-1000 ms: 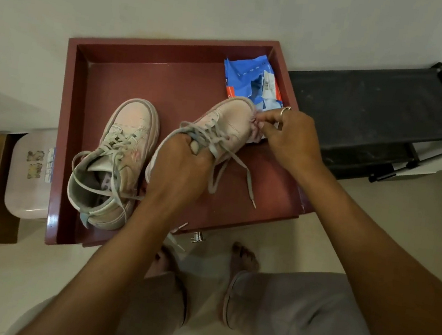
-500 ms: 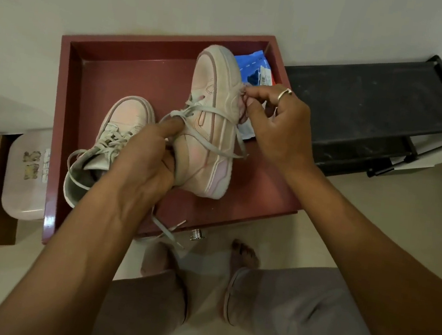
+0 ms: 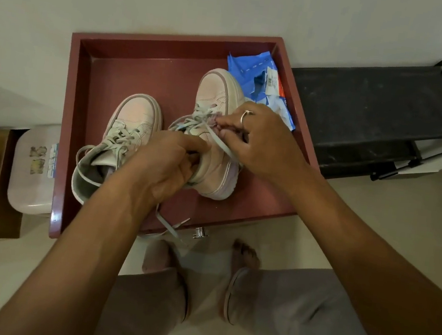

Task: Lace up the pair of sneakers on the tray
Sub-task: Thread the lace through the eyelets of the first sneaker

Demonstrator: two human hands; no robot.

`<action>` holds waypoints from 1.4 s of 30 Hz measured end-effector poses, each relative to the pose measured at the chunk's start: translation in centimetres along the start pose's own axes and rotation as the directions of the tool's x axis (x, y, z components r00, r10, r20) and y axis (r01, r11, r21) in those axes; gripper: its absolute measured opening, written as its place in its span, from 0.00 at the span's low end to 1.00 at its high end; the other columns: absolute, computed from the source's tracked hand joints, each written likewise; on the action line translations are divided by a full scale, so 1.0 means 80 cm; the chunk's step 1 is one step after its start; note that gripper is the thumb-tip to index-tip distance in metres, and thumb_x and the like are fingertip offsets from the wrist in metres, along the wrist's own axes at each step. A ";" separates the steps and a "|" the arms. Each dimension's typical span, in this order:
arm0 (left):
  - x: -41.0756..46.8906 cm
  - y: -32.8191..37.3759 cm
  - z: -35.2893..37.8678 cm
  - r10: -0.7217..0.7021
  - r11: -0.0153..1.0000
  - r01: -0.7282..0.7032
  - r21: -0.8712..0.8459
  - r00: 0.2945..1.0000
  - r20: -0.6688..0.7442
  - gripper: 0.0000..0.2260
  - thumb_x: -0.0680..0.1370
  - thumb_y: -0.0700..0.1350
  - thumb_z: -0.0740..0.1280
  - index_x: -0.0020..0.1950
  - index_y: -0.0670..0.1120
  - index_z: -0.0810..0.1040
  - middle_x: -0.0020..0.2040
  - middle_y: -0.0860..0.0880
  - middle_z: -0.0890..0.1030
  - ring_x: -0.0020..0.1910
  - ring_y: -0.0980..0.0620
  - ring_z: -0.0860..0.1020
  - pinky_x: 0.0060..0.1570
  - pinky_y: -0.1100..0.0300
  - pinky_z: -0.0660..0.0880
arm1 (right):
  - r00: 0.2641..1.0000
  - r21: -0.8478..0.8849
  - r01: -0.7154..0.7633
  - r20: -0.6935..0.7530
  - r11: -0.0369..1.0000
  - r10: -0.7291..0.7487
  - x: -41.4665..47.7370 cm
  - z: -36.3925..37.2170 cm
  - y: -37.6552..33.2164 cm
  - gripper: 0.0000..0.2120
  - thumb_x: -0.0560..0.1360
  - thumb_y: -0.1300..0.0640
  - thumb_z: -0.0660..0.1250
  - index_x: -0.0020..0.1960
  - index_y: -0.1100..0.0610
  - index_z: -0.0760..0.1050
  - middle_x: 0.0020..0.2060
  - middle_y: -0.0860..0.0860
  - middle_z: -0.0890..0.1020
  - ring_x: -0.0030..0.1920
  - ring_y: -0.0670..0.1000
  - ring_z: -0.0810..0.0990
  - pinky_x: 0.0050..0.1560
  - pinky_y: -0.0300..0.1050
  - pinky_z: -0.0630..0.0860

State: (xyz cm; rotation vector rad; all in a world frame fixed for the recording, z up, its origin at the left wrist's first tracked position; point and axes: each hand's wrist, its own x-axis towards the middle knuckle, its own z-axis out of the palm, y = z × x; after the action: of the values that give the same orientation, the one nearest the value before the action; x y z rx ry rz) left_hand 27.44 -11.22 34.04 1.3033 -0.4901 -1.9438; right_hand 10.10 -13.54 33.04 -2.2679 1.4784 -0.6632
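Against the pale wall, your red tray (image 3: 130, 76) holds the first sneaker (image 3: 137, 112) loosely laced, while your left hand (image 3: 164, 165) grips the second sneaker (image 3: 218, 94) by its collar and your right hand (image 3: 259, 144) pinches its lace (image 3: 224, 147) near an eyelet; threading appears under way, so next draw that lace through.

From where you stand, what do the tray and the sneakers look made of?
Tray: glossy maroon, likely lacquered wood; its rim shows a highlight. Resting sneaker and held sneaker: smooth pale pink leather or imitation, with visible stitching.
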 end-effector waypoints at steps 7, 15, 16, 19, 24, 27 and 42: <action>0.011 0.002 -0.010 -0.022 0.999 0.017 -0.044 0.994 -0.108 0.11 0.83 0.34 0.55 0.55 0.33 0.76 0.56 0.36 0.79 0.55 0.41 0.80 0.61 0.48 0.77 | 0.991 0.170 0.036 0.123 0.985 -0.057 -0.017 0.005 -0.020 0.08 0.75 0.59 0.73 0.53 0.54 0.86 0.46 0.43 0.83 0.46 0.39 0.77 0.55 0.25 0.68; 0.014 -0.001 -0.018 0.023 0.998 -0.033 -0.061 0.987 -0.160 0.15 0.85 0.40 0.53 0.64 0.34 0.74 0.62 0.36 0.79 0.62 0.42 0.78 0.64 0.48 0.74 | 0.993 0.019 0.060 -0.107 0.998 -0.058 0.000 0.039 -0.036 0.07 0.75 0.55 0.71 0.51 0.54 0.86 0.43 0.50 0.84 0.46 0.52 0.80 0.46 0.54 0.78; 0.014 0.000 -0.018 0.027 0.996 -0.041 -0.076 0.985 -0.169 0.16 0.85 0.41 0.53 0.65 0.35 0.74 0.62 0.37 0.79 0.61 0.42 0.79 0.62 0.49 0.76 | 0.993 0.011 0.065 -0.103 0.998 -0.064 0.001 0.041 -0.039 0.07 0.75 0.55 0.71 0.50 0.54 0.86 0.43 0.50 0.84 0.46 0.51 0.80 0.46 0.53 0.78; 0.015 0.002 -0.020 0.006 0.992 -0.023 -0.125 0.991 -0.134 0.22 0.85 0.51 0.50 0.67 0.37 0.73 0.62 0.37 0.80 0.58 0.40 0.81 0.57 0.43 0.78 | 0.986 0.099 0.139 0.075 0.985 -0.147 -0.006 0.031 -0.041 0.06 0.75 0.56 0.71 0.49 0.54 0.86 0.42 0.48 0.83 0.46 0.48 0.78 0.50 0.43 0.75; 0.014 0.007 -0.018 -0.089 0.981 0.116 -0.153 0.981 0.175 0.46 0.73 0.76 0.42 0.71 0.42 0.73 0.65 0.36 0.77 0.64 0.35 0.76 0.63 0.29 0.67 | 0.985 0.083 0.161 0.055 0.983 -0.166 -0.010 0.028 -0.028 0.04 0.74 0.55 0.72 0.46 0.52 0.86 0.40 0.45 0.83 0.44 0.46 0.78 0.46 0.48 0.78; 0.015 0.007 -0.023 -0.073 0.971 0.114 -0.211 0.979 0.192 0.49 0.71 0.77 0.46 0.70 0.39 0.73 0.68 0.33 0.73 0.68 0.35 0.72 0.67 0.31 0.64 | 0.990 0.038 0.094 -0.109 0.995 -0.089 -0.001 0.041 -0.034 0.07 0.74 0.55 0.72 0.50 0.50 0.86 0.41 0.47 0.83 0.44 0.49 0.79 0.44 0.48 0.78; 0.012 0.001 -0.020 -0.007 0.989 -0.015 -0.150 0.989 -0.148 0.19 0.86 0.46 0.52 0.59 0.35 0.76 0.50 0.38 0.83 0.49 0.45 0.84 0.52 0.51 0.81 | 0.992 0.095 0.116 -0.061 0.989 -0.111 0.002 0.044 -0.030 0.06 0.74 0.55 0.72 0.50 0.52 0.86 0.41 0.48 0.83 0.46 0.50 0.79 0.46 0.51 0.78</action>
State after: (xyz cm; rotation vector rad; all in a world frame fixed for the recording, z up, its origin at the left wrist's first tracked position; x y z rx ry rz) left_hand 28.71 -11.85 32.88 1.3352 -0.2671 -1.8263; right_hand 13.93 -12.64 31.39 -2.2876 1.3179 -0.8206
